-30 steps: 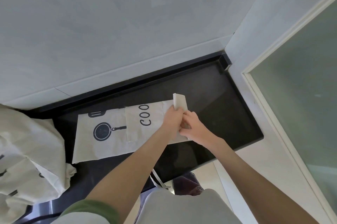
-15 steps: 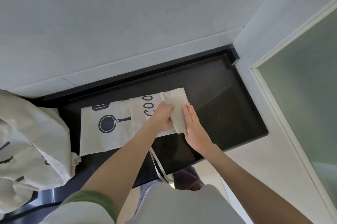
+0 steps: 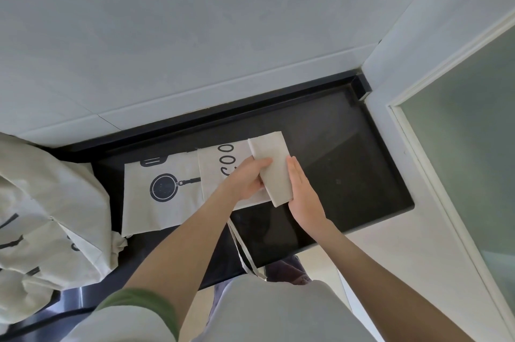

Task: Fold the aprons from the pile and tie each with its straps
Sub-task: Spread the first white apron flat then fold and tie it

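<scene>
Item: apron point(image 3: 167, 202), mid-fold. My left hand point(image 3: 245, 180) apparently grips the folded end; right hand point(image 3: 303, 191) flat alongside. Next: tie straps point(image 3: 240, 252).

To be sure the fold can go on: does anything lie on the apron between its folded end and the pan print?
Nothing visible does. The left hand grips the folded end, the right hand presses its side, and the apron is bare up to the pan print. The pile lies further left.
</scene>
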The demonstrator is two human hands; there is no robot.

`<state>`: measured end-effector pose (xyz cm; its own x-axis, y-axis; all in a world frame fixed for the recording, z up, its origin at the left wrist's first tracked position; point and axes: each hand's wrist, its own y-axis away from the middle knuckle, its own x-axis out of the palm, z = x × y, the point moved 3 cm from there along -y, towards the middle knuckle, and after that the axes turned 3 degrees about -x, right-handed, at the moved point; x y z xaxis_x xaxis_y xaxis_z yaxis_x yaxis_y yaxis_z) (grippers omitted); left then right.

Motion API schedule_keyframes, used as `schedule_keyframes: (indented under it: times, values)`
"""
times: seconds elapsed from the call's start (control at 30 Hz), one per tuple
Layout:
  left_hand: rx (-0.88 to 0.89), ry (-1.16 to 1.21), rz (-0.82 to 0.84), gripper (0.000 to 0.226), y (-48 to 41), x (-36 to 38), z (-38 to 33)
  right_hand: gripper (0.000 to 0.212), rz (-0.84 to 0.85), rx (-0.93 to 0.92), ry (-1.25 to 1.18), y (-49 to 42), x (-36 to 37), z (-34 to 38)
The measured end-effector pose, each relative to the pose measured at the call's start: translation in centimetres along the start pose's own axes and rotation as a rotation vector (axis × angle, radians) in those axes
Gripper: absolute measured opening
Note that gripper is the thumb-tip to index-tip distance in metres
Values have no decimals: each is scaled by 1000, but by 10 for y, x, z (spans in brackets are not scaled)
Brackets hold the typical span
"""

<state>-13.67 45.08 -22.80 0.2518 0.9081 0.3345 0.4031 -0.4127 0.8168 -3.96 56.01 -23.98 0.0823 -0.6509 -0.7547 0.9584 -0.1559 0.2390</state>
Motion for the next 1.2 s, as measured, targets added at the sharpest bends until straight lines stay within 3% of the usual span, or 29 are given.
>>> schedule_keyframes:
  times: [0.2, 0.37, 0.43, 0.7, 0.83, 0.93, 1.07, 1.13, 1.2]
  values:
    - [114, -163, -223, 27, -11, -7, 1, 79, -12, -112, 284, -5, 4, 10]
    - [230, -682, -460, 34, -14, -12, -21, 90, 41, -128, 454, -10, 14, 10]
    - [226, -766, -513, 35, -12, -16, -24, 89, 45, -126, 458, -8, 15, 9]
    - [201, -922, -457, 15, -4, -28, -18, 80, 61, -10, 385, -8, 14, 11]
    - [244, -824, -448, 9, -6, -31, -18, 79, 85, 16, 378, -9, 15, 13]
    - [259, -792, -452, 11, -7, -31, -18, 82, 69, -66, 426, -13, 11, 14]
    - [258, -789, -445, 31, -8, -31, -19, 83, 175, -321, 473, -10, 12, 6]
    - [291, -937, -466, 36, -4, -26, -18, 77, 213, -344, 469, -9, 8, 2]
    - [419, -1271, -552, 44, -1, -20, -15, 72, 248, -362, 503, -10, 8, -2]
